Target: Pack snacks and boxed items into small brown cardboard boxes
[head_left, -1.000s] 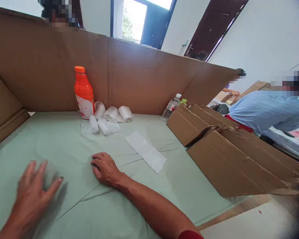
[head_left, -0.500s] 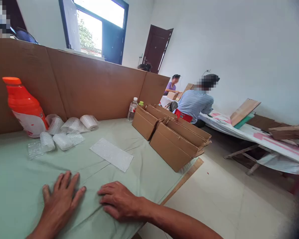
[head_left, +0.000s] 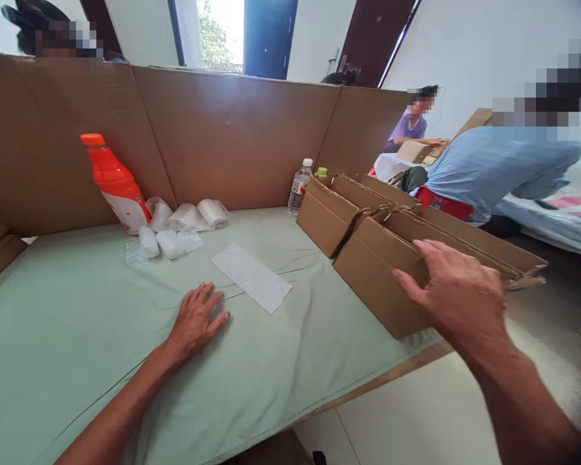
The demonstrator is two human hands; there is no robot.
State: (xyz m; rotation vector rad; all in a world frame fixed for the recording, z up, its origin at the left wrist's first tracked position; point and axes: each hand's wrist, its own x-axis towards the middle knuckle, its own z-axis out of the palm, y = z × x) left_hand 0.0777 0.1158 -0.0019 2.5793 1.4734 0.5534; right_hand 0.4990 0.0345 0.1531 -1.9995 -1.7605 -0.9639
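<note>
My left hand lies palm down on the green table cover, fingers stretched and holding nothing. Just beyond it is a flat rectangular sheet of bubble wrap. My right hand is at the near open-topped cardboard box, its thumb apart from the fingers. The fingers are over the box's upper edge and the thumb is in front of its side; whether they touch the cardboard I cannot tell. Another cardboard box stands right behind the near one.
Several bubble wrap rolls lie beside an orange bottle at the back left. A clear water bottle stands behind the boxes. A tall cardboard panel borders the table's back. A person in blue sits beyond the right side.
My right hand has lifted off the table and moved right to the near cardboard box. My left hand stays flat on the cover. The camera view has shifted, moving the scene within the frame.
</note>
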